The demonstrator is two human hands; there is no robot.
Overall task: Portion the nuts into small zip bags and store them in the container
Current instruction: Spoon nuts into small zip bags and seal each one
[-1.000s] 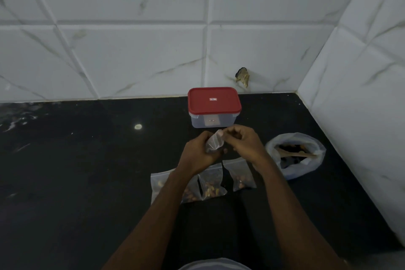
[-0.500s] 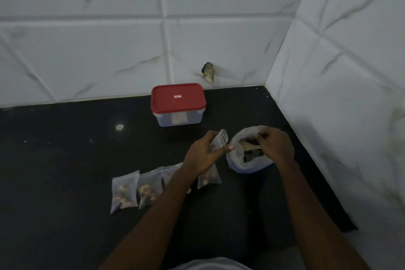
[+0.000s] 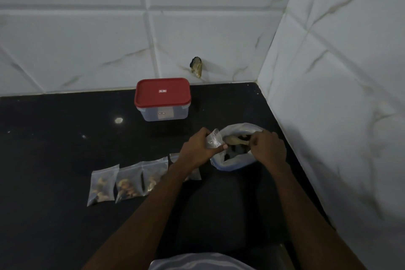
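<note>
My left hand (image 3: 196, 149) pinches a small empty zip bag (image 3: 213, 140) upright beside the big white plastic bag of nuts (image 3: 235, 161). My right hand (image 3: 268, 146) is at that bag's mouth and grips the handle of a wooden spoon (image 3: 235, 140) that lies inside it. Several small filled zip bags lie in a row on the black counter, the leftmost (image 3: 102, 184), then another (image 3: 129, 182) and a third (image 3: 154, 174); one more is partly hidden under my left wrist. A clear container with a red lid (image 3: 162, 93) stands closed at the back.
White tiled walls close the counter at the back and on the right (image 3: 328, 94), forming a corner. A small dark fitting (image 3: 196, 66) sticks out of the back wall. The black counter (image 3: 54, 149) stretches away to the left.
My right hand left the small bag and moved right to the spoon in the nut bag. My left hand followed with the small bag. The camera view shifted right.
</note>
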